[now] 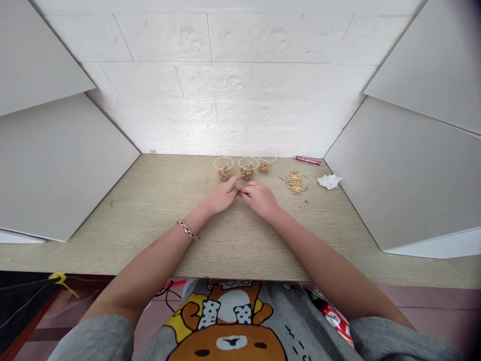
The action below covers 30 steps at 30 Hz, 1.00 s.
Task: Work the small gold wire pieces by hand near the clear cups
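Before the cups [248, 168], both hands' fingers [233, 186] meet — pinched on something tiny.

Tiny gold part [240, 192], pinched between fingertips of left hand [222, 196] and right hand [260, 198]; shape too small to tell. Held just above table, at 6 o'clock from middle clear cup [248, 168] of gold pieces.

Both arms outstretched; left hand [222, 197], right hand [260, 198] fingertips meeting.

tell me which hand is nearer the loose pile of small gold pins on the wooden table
Right. The right hand lies just left of the loose pile of gold pins; the left hand is farther left.
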Motion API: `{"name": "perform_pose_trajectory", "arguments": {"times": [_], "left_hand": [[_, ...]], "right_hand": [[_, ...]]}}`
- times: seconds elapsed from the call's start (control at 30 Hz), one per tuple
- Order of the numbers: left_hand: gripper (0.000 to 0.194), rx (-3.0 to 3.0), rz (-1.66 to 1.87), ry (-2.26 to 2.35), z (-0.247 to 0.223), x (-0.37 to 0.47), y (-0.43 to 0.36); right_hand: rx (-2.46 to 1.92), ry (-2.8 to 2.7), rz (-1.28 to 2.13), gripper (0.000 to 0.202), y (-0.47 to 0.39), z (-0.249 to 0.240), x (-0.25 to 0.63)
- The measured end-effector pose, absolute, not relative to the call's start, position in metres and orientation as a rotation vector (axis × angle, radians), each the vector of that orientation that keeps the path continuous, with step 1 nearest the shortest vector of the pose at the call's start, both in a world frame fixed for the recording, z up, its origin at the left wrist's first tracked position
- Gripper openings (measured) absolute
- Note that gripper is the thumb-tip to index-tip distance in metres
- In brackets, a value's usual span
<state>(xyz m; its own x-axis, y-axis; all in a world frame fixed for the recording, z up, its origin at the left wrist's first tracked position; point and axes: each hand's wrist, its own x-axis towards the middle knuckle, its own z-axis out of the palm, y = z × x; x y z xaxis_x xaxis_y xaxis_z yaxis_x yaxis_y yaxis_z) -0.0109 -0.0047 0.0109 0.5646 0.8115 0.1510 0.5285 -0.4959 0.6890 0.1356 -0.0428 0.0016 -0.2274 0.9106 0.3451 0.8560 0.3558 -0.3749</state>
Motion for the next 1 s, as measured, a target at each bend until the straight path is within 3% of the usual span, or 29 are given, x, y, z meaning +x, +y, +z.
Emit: {"name": "perform_pose_trajectory", "arguments": {"times": [0.3, 0.63, 1.0], "left_hand": [[0.036, 2.238, 0.759, 1.073, 0.014, -0.010, -0.007], [0.032, 2.227, 0.931, 1.136, 0.015, -0.011, -0.005], [0.034, 2.333, 0.853, 1.154, 0.013, -0.010, -0.004]], "right_hand": [[-1.410, -1.726, 0.555, 0.010, -0.036, 0.004, 0.143], [-1.450, -1.325, 0.945, 0.013, -0.023, -0.001, 0.159], [-1.426, -1.819, 0.272, 0.013, -0.024, -0.004, 0.157]]}}
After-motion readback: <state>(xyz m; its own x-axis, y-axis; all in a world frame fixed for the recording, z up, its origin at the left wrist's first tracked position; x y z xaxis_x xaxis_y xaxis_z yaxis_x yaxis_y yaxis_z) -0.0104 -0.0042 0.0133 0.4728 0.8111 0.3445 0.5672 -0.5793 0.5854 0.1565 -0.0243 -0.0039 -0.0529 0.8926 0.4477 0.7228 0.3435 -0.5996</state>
